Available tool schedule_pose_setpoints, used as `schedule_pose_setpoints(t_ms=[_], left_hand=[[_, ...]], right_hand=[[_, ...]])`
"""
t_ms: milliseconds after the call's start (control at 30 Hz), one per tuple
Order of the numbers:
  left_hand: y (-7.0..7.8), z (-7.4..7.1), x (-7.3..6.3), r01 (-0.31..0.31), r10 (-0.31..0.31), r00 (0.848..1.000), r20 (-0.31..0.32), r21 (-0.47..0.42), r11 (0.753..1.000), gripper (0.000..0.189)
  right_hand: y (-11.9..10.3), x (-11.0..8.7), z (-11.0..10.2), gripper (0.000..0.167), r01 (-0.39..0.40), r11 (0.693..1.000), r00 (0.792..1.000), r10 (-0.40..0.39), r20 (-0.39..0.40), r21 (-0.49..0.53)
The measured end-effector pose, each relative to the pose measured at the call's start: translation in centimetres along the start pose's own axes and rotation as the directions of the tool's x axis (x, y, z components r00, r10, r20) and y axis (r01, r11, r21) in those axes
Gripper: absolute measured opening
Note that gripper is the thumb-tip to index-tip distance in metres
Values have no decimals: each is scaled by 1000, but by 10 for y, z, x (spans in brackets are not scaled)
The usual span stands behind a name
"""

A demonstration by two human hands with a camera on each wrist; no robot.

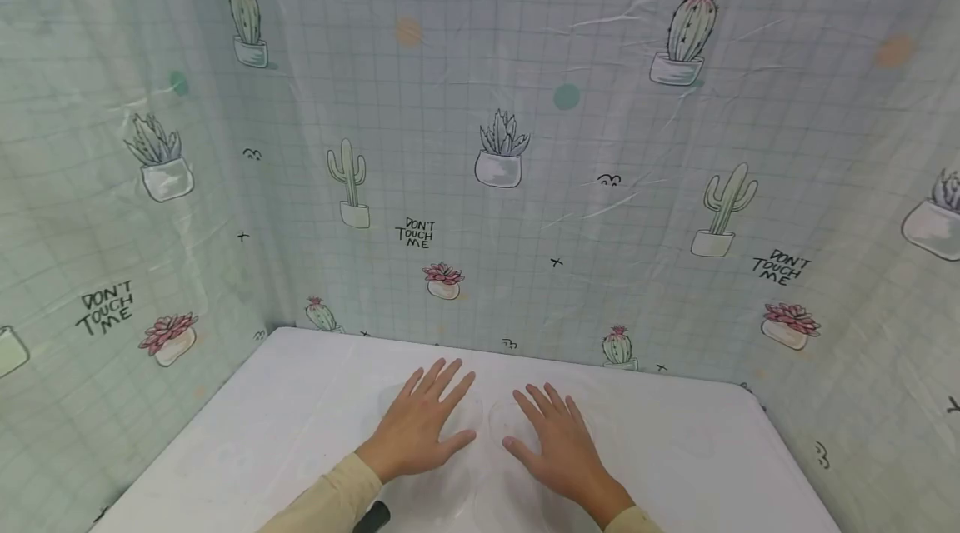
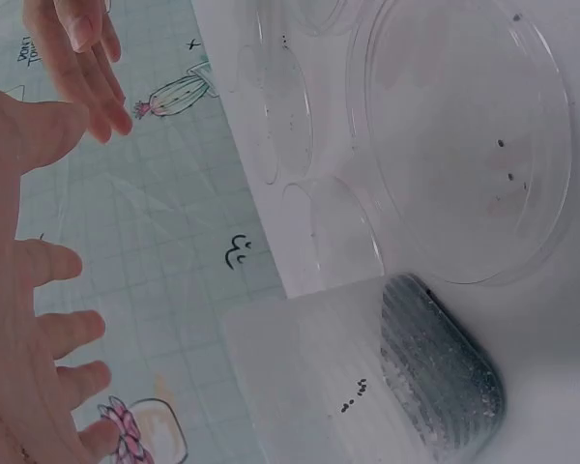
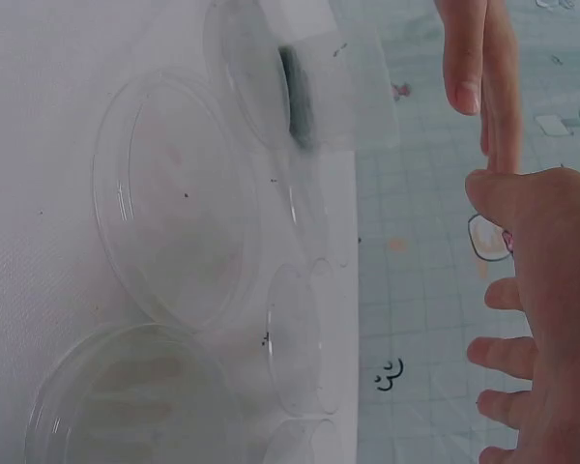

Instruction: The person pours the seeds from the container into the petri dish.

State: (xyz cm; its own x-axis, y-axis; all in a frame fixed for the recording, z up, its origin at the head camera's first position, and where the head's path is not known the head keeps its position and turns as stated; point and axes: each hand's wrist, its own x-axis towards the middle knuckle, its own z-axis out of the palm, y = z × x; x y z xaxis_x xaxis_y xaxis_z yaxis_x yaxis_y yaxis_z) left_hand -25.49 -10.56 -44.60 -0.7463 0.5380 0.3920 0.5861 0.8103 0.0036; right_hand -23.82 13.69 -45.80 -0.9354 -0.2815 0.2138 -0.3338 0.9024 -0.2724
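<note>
Fingers spread and palm down, my left hand [image 1: 420, 429] hovers over the white table, holding nothing. My right hand [image 1: 558, 441] mirrors it a short way to the right, also empty. Beneath them are several clear round dishes, faint in the head view. In the left wrist view, a large clear dish [image 2: 454, 87] carries a few tiny dark specks [image 2: 501, 143]. The right wrist view shows another clear dish [image 3: 174, 213] with a single speck, and a further dish [image 3: 126, 406] partly cut off below it.
A translucent box-like thing [image 2: 300, 358] with a dark ribbed end [image 2: 445, 367] stands beside the dishes. Its dark end [image 1: 372, 516] peeks out by my left sleeve in the head view. Cactus-print sheeting [image 1: 495, 250] encloses the white table [image 1: 675, 450] at the back and sides.
</note>
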Motion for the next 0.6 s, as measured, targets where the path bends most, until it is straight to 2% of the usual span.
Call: schedule_pose_setpoints(t_ms=[600], left_hand=[[-7, -1, -4, 61, -61, 998, 10, -14, 998, 73]], right_hand=[[-5, 4, 5, 69, 5, 1000, 1000, -5, -5, -7]])
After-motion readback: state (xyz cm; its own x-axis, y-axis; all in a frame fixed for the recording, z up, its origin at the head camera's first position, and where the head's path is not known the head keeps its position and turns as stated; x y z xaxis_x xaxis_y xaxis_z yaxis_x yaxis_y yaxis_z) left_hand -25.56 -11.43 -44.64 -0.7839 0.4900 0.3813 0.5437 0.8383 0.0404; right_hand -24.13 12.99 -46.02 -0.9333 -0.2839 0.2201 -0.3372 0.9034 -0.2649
